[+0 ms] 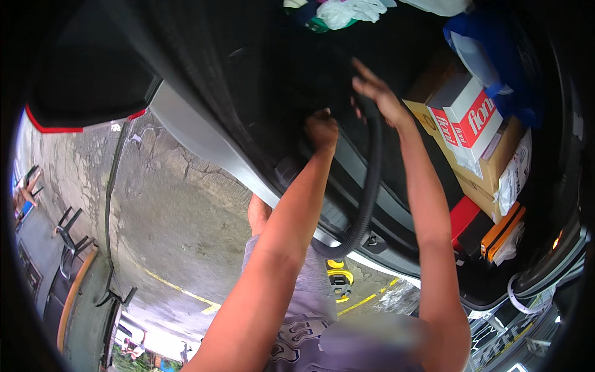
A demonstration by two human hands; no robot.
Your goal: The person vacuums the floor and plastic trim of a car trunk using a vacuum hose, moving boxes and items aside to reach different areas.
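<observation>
A black corrugated hose [370, 167] curves up from beside my legs into the dark, open cargo area of a vehicle. At its upper end is my right hand [379, 95], blurred, with fingers on both sides of the hose and one finger stretched forward. To the left, my left hand [321, 128] is curled over the dark interior. Whether it grips something black cannot be made out. Both forearms reach over the grey sill trim [344, 211]. The hose's far end is lost in the shadow.
Cardboard boxes [483, 169] line the right side, with a red-and-white printed box [474, 116] on top. An orange case [503, 231] and blue bag [516, 60] sit nearby. White plastic bags [351, 11] lie deeper in. Outside are a yellow-and-black machine [340, 281] and concrete ground [172, 218].
</observation>
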